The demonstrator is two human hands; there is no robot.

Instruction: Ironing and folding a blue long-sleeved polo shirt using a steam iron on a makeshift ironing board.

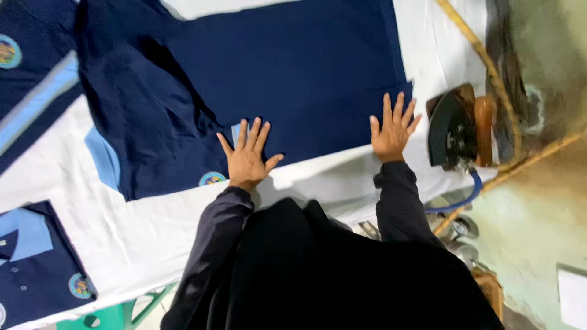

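Fingers spread wide on both sides, nothing gripped: the left hand (246, 157) lies flat on the navy shirt (275, 79) near its lower edge, just above a round badge (212, 178), and the right hand (392, 129) presses the shirt's corner by the edge. The shirt lies spread across the white-covered table (153, 232), smooth between the palms, rumpled out left. Soft, light knit, I'd judge; it should slide and crease easily, best pinched at hem or shoulder seams. An iron (455, 127) rests just right of the right hand. More folded shirts (36, 263) lie left.
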